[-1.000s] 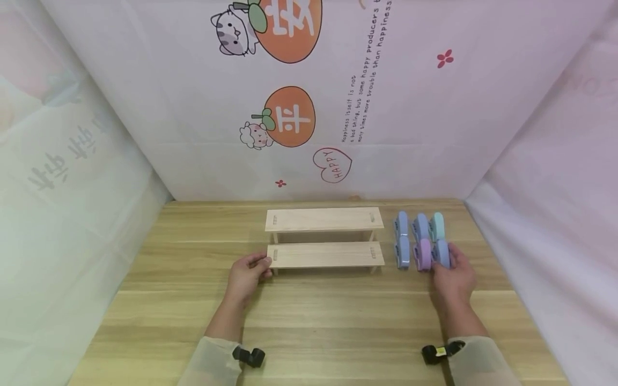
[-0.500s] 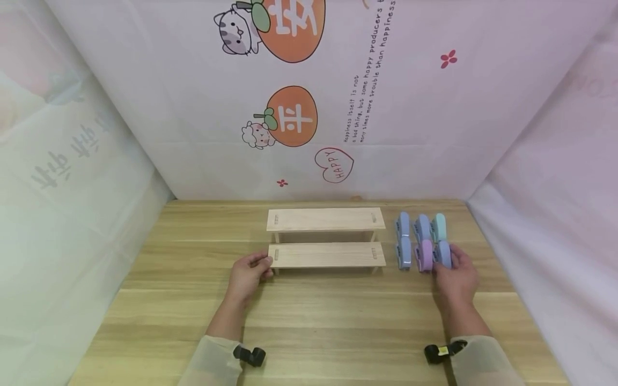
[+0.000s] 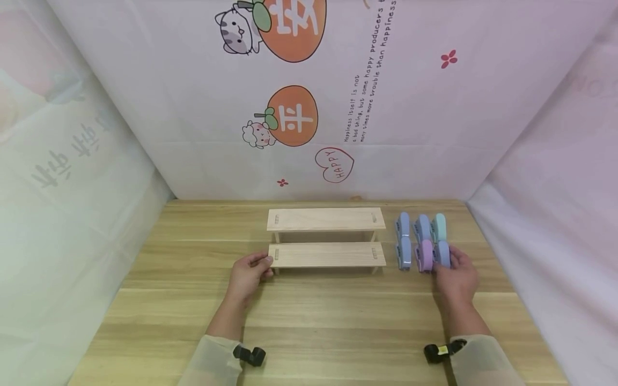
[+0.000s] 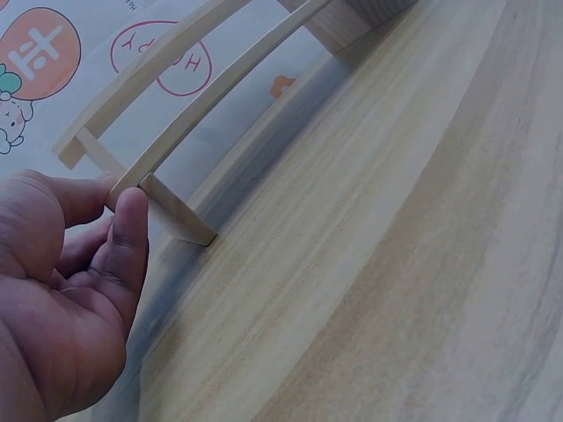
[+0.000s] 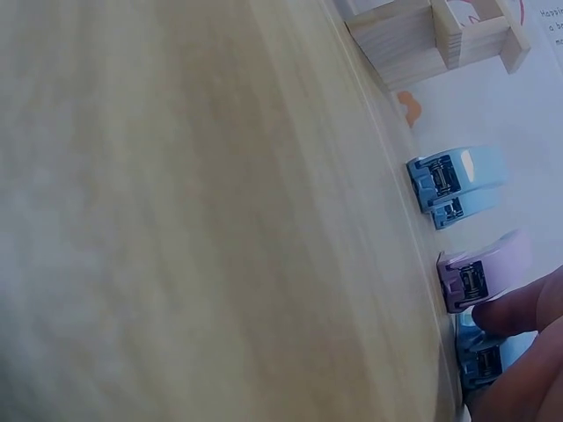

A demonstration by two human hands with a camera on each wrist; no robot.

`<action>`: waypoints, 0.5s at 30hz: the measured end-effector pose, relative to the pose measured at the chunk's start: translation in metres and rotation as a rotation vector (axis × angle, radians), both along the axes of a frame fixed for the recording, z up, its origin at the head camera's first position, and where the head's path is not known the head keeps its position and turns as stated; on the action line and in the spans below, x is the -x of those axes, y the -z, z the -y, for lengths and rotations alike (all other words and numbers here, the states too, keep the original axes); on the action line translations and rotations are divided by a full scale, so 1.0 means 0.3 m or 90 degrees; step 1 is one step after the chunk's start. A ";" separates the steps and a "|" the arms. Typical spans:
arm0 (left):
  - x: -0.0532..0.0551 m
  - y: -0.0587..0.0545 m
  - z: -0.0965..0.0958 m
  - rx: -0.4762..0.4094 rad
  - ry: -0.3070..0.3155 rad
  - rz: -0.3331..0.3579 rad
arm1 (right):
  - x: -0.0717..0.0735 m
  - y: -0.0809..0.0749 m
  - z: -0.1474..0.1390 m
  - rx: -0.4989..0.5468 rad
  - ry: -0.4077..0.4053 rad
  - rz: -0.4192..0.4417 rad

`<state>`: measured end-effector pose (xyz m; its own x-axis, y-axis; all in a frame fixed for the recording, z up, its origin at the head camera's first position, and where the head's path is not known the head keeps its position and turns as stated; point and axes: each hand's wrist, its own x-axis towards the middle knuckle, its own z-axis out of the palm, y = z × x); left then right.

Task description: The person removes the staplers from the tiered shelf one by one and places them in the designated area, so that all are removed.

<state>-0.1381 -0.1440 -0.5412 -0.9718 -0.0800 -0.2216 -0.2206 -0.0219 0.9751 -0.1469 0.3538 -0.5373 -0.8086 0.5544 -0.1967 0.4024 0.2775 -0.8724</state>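
Gripping the blue clip [image 3: 442, 253] with the right hand [image 3: 456, 279], left hand [image 3: 247, 273] pinching the wooden rack [image 3: 326, 254], ready, I judge, to lift it clear of its neighbours

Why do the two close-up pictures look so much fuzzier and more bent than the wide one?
Head view: evenly lit and sharp, soft shadows under the wooden shelf, little glare. Left wrist view: the left hand is large, dim and soft, and the shelf's boards curve from lens distortion. Right wrist view: the table fills the frame as a blur; only the small pastel clips look fairly crisp.
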 end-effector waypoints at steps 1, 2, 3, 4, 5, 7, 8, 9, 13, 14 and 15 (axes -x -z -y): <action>0.002 0.000 -0.002 -0.001 -0.003 0.002 | 0.001 0.000 -0.001 -0.001 0.000 0.000; 0.003 0.000 -0.003 -0.003 -0.006 0.003 | 0.002 0.000 -0.002 0.002 0.002 0.000; 0.005 0.000 -0.005 -0.005 -0.008 0.004 | 0.003 -0.001 -0.004 0.002 0.002 0.001; 0.006 -0.002 -0.007 -0.005 -0.010 0.005 | 0.003 -0.001 -0.005 0.004 0.002 0.001; 0.007 -0.003 -0.009 -0.005 -0.012 0.006 | 0.002 -0.002 -0.006 0.009 0.004 0.001; 0.008 -0.006 -0.012 -0.008 -0.016 0.009 | 0.002 -0.005 -0.005 0.022 0.011 -0.001; 0.008 -0.008 -0.013 -0.008 -0.016 0.010 | 0.000 -0.007 -0.004 0.030 0.016 -0.003; 0.009 -0.009 -0.013 -0.007 -0.016 0.011 | -0.001 -0.009 -0.002 0.036 0.021 -0.008; 0.006 -0.021 -0.013 0.005 -0.012 0.015 | -0.008 -0.017 0.004 0.080 0.051 -0.046; 0.005 -0.024 -0.012 0.011 -0.009 0.013 | -0.010 -0.021 0.005 0.086 0.061 -0.061; 0.004 -0.027 -0.012 0.018 -0.006 0.009 | -0.013 -0.026 0.008 0.089 0.071 -0.077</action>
